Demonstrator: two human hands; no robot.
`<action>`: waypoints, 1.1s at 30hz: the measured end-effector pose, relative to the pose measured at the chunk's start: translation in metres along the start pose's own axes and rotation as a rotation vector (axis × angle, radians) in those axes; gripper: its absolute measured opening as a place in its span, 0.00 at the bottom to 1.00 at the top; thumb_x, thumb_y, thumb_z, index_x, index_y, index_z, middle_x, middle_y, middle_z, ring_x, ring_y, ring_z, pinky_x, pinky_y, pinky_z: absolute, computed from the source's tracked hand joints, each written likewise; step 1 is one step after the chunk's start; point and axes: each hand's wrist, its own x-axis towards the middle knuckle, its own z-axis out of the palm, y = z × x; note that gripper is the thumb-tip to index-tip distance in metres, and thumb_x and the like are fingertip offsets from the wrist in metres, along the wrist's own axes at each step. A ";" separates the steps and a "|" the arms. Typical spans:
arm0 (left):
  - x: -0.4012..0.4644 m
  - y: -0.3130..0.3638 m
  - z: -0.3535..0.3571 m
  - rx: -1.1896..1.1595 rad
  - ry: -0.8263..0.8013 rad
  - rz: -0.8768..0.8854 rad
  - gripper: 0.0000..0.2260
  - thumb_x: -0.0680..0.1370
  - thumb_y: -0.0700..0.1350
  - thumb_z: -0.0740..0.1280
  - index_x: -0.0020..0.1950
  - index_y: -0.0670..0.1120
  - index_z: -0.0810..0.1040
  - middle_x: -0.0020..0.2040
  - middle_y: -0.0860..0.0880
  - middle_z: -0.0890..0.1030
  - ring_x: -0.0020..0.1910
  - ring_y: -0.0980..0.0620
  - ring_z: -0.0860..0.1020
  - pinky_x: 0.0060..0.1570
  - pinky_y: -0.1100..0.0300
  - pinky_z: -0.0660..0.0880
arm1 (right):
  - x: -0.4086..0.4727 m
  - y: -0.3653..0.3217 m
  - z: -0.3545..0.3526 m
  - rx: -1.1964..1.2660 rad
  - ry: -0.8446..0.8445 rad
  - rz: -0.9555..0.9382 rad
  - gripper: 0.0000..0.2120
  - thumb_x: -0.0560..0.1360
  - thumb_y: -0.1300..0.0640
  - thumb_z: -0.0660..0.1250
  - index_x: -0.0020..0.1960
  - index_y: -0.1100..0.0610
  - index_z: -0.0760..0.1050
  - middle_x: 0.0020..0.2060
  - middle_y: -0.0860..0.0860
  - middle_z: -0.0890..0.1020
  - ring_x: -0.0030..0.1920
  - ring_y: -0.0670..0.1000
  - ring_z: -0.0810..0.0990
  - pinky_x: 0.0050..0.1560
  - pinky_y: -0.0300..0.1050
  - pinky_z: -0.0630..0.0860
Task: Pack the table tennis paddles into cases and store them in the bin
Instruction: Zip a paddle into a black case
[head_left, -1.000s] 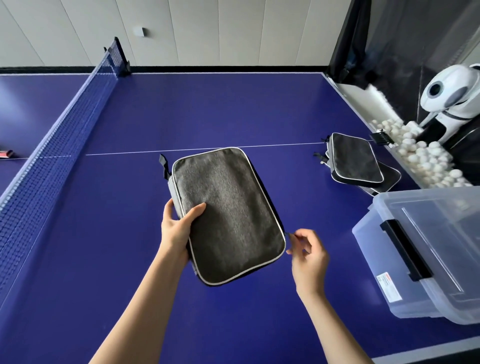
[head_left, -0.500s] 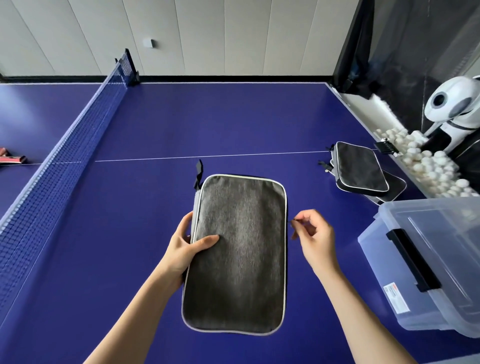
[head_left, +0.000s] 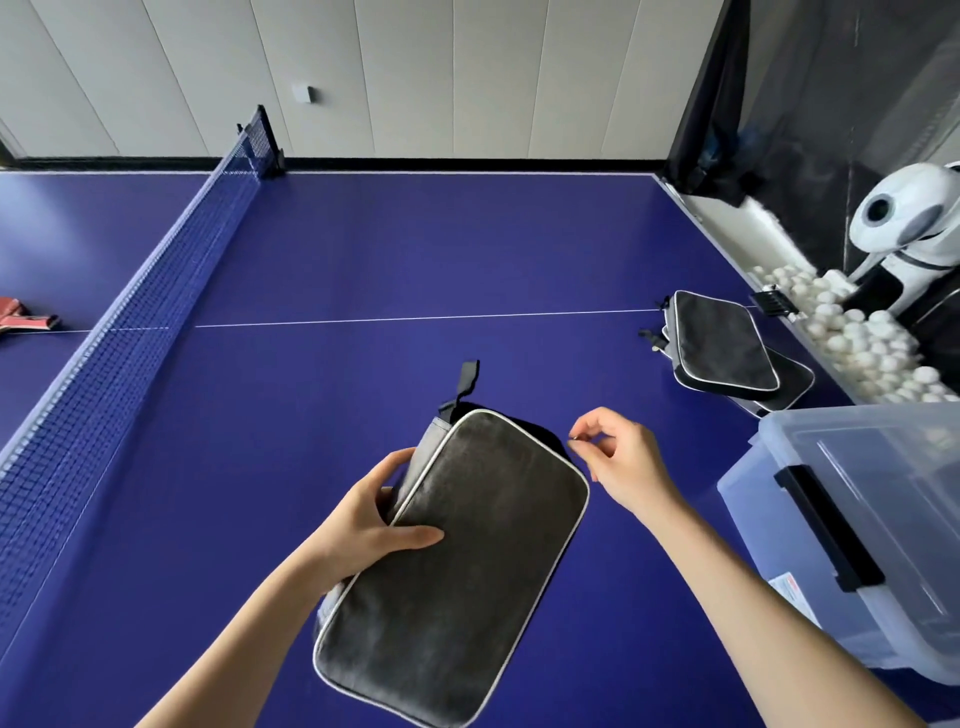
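Left hand (head_left: 371, 525) gripped the grey fabric paddle case with white piping (head_left: 457, 561) at its left long edge, thumb lying across the top face, fingers curled round the side. Case was held tilted over the blue table tennis bench (head_left: 363, 249), far corner up, with a black zipper tab (head_left: 467, 376) sticking up from that end. Couldn't tell whether a paddle was inside.

Right hand (head_left: 621, 462) sat just beside the case's far right corner, thumb and forefinger pinched together on something small at the case edge; too small to say whether it was a zipper pull. Other fingers curled.

Two more dark paddle cases with white piping (head_left: 722, 345) lay stacked on the bench at the right, near the edge, well apart from the held case. A clear plastic storage bin with a black latch handle (head_left: 852, 545) sat at the near right, lid on, near the right forearm.

Blue net (head_left: 156, 312) ran across the bench at left. Beyond it, a red paddle (head_left: 23, 317) lay on the far half. Off the right edge: a tray of white balls (head_left: 852, 338) and a white ball-feeder machine (head_left: 914, 223).
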 end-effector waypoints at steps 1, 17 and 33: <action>0.001 0.001 0.000 0.050 -0.010 0.015 0.35 0.65 0.40 0.80 0.65 0.60 0.69 0.49 0.44 0.85 0.47 0.45 0.84 0.46 0.52 0.82 | 0.002 -0.003 0.002 -0.017 -0.016 -0.011 0.09 0.72 0.65 0.70 0.41 0.52 0.75 0.34 0.41 0.79 0.27 0.42 0.75 0.29 0.29 0.68; 0.024 0.012 0.016 0.449 -0.208 -0.041 0.33 0.64 0.48 0.79 0.57 0.73 0.65 0.49 0.60 0.82 0.44 0.60 0.82 0.46 0.62 0.80 | 0.012 -0.040 0.019 -0.097 -0.175 -0.194 0.04 0.73 0.63 0.68 0.45 0.55 0.76 0.35 0.41 0.77 0.30 0.41 0.75 0.31 0.28 0.68; 0.016 -0.026 0.031 -0.336 0.083 -0.129 0.35 0.60 0.45 0.82 0.62 0.63 0.73 0.52 0.41 0.84 0.49 0.37 0.83 0.42 0.47 0.81 | -0.040 0.010 0.029 0.394 0.263 0.271 0.22 0.71 0.55 0.74 0.63 0.47 0.71 0.58 0.46 0.74 0.53 0.45 0.76 0.47 0.37 0.74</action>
